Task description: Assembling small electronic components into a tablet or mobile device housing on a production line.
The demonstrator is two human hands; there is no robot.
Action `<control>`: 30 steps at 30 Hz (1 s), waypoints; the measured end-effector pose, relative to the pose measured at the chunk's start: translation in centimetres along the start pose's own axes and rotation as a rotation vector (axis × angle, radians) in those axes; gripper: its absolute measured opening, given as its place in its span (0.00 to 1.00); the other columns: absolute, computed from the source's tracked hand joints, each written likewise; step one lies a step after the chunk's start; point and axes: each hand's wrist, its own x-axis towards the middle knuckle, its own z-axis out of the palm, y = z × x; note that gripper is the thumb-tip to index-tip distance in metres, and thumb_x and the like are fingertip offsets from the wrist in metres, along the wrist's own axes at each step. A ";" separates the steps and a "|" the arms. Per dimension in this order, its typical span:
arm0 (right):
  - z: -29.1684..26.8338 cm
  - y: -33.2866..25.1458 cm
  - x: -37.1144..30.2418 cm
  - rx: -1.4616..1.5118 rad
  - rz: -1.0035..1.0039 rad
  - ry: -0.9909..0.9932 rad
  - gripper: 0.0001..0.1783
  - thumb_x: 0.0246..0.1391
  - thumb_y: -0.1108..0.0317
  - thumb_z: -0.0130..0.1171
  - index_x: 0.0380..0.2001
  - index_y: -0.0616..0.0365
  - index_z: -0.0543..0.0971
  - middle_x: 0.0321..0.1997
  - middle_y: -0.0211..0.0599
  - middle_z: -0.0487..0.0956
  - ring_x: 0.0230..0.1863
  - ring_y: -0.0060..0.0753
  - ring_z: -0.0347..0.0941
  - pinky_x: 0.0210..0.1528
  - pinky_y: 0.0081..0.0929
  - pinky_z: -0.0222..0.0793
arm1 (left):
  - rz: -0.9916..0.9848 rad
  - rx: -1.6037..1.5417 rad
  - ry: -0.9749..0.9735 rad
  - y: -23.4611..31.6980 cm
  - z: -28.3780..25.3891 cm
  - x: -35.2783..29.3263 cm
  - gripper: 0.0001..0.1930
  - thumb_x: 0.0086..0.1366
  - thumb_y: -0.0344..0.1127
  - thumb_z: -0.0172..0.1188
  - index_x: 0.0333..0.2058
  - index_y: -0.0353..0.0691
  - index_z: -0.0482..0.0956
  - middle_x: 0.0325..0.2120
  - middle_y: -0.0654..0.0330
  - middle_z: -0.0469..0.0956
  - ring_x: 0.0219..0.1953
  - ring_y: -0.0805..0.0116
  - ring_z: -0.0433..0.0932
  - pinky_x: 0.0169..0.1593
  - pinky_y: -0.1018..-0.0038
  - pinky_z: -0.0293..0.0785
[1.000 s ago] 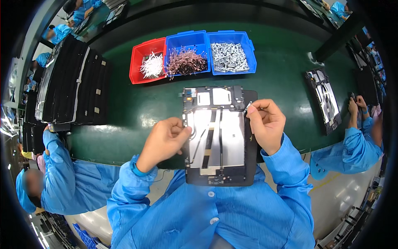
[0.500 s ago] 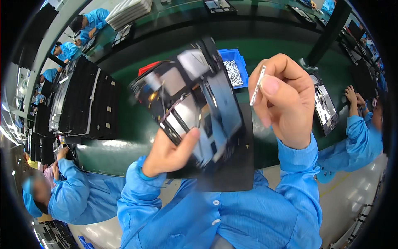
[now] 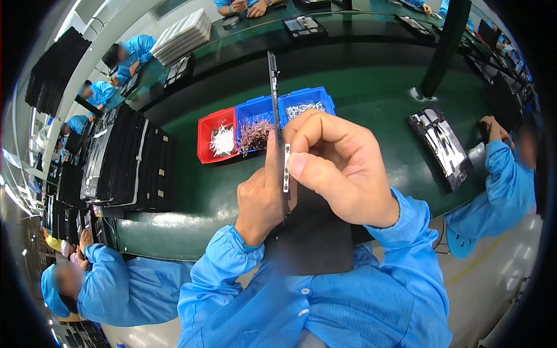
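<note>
My left hand (image 3: pixel 256 197) grips a thin black device, a tablet-like assembly (image 3: pixel 274 87), now standing on edge toward me. Its broad faces are turned out of sight. My right hand (image 3: pixel 351 165) pinches a narrow white strip with dark marks (image 3: pixel 286 181) between thumb and forefinger. The strip lies upright along the device's right side, close against it; whether it touches is hard to tell. Below both hands is a flat black pad (image 3: pixel 319 246) at the front of the green bench.
Behind my hands stand a red bin (image 3: pixel 203 152) of white pieces, a blue bin (image 3: pixel 250 105) of pinkish pieces and another blue bin (image 3: pixel 328 103) of small white parts. Stacked black trays (image 3: pixel 156 165) rise at left. At right lies another opened device (image 3: pixel 440 145), near a co-worker's hand (image 3: pixel 493 127).
The device has swung from showing its open inner face to standing edge-on. My right hand has moved left and brought the white strip to the device's side.
</note>
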 end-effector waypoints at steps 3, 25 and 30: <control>-0.1 -0.3 0.0 0.040 0.115 -0.016 0.03 0.59 0.74 0.58 0.33 0.63 0.75 0.40 0.33 0.73 0.41 0.21 0.68 0.46 0.22 0.67 | -0.011 -0.024 -0.004 0.1 0.1 0.2 0.40 0.56 0.29 0.65 0.67 0.25 0.61 0.18 0.57 0.77 0.17 0.62 0.78 0.22 0.67 0.74; -0.6 0.1 -0.2 0.071 0.115 -0.050 0.05 0.56 0.76 0.61 0.31 0.64 0.75 0.39 0.35 0.73 0.39 0.22 0.70 0.43 0.24 0.70 | 0.113 0.091 0.039 0.0 0.1 0.1 0.41 0.59 0.31 0.63 0.68 0.24 0.57 0.18 0.59 0.76 0.17 0.64 0.77 0.20 0.68 0.73; -0.9 0.1 -0.2 0.041 0.066 -0.068 0.05 0.54 0.79 0.61 0.32 0.66 0.75 0.38 0.36 0.74 0.37 0.21 0.72 0.40 0.24 0.73 | -0.114 0.037 -0.006 1.0 -0.3 -0.3 0.11 0.53 0.34 0.73 0.32 0.41 0.81 0.24 0.55 0.82 0.28 0.52 0.84 0.31 0.65 0.78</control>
